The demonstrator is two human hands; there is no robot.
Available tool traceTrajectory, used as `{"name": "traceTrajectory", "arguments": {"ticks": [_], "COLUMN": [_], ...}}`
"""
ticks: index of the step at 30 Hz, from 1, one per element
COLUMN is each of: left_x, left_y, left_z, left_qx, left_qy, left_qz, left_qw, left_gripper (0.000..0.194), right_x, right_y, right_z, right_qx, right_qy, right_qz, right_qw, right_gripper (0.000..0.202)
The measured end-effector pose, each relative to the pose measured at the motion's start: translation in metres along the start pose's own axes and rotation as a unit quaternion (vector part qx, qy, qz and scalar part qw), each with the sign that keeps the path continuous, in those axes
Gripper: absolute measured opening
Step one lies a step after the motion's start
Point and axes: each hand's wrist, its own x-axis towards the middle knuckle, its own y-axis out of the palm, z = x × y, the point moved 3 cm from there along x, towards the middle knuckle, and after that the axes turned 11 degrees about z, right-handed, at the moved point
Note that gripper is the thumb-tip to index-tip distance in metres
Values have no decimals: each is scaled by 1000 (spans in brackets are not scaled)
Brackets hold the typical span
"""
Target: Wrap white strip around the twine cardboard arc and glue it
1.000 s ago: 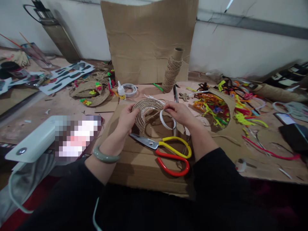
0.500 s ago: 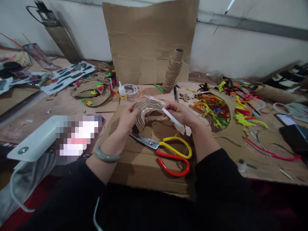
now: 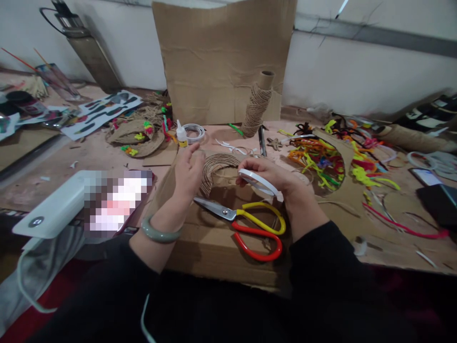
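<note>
The one camera looks from the wearer's head, forward and down between black sleeves (image 3: 326, 259), close above the left hand (image 3: 188, 171) and right hand (image 3: 267, 174), taking in the tabletop (image 3: 91, 153) widely, up to the standing cardboard sheet (image 3: 221, 57) and white wall (image 3: 332, 76) behind.

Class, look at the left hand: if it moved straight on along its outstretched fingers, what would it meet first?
Probably the white coil, with the glue bottle just left of the left hand's line; depth is unclear.
</note>
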Motion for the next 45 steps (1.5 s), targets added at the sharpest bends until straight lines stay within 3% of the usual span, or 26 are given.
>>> {"name": "traceTrajectory", "arguments": {"ticks": [1, 4, 9, 14, 19, 22, 26, 28, 31, 35, 38, 41, 45], "left_x": [-3, -14, -26, -35, -45, -40, -30, -28, -29, -28, -24, -20, -18], "left_y": [3, 20, 33, 36, 38, 37, 33, 31, 33, 35, 31, 28, 30], "left_z": [-6, -18, -23, -20, -27, -31, -32, -32, -33, -30, -25, -19, -18], "left_qx": [6, -7, -40, -77, -93, -91, -88, -101, -126, -122, -134, -178, -245], "left_qy": [8, -48, -158, -220, -217, -184, -172, -171, -174, -171, -171, -180, -189], "left_qz": [17, 174, 318, 442, 535, 502, 364, 310, 297, 305, 261, 212, 208], "left_qw": [1000, 984, 934, 866, 811, 840, 911, 930, 930, 929, 941, 944, 928], "left_gripper": [37, 32, 23, 21, 17, 19, 24, 33, 43, 37, 37, 39, 46], "right_x": [1, 3, 2, -1, -8, -6, 4, 9, 14, 11, 6, 3, 7], "right_y": [1, 1, -14, -37, -55, -50, -28, -16, -1, 10, 14, 15, 12], "right_z": [1, 2, -4, -12, -13, -10, -6, -2, 3, 9, 13, 14, 10], "right_qx": [2, 20, 59, 170, 227, 203, 159, 119, 82, 110, 115, 91, 99], "right_qy": [-2, -10, -55, -136, -121, -96, -99, -112, -120, -118, -110, -87, -80], "right_qz": [-3, -37, -165, -323, -445, -430, -377, -355, -317, -259, -178, -115, -137], "right_qw": [1000, 999, 983, 921, 858, 874, 907, 921, 937, 952, 971, 985, 982], "right_gripper": [19, 23, 30, 39, 35, 32, 28, 27, 32, 39, 42, 32, 34]}}
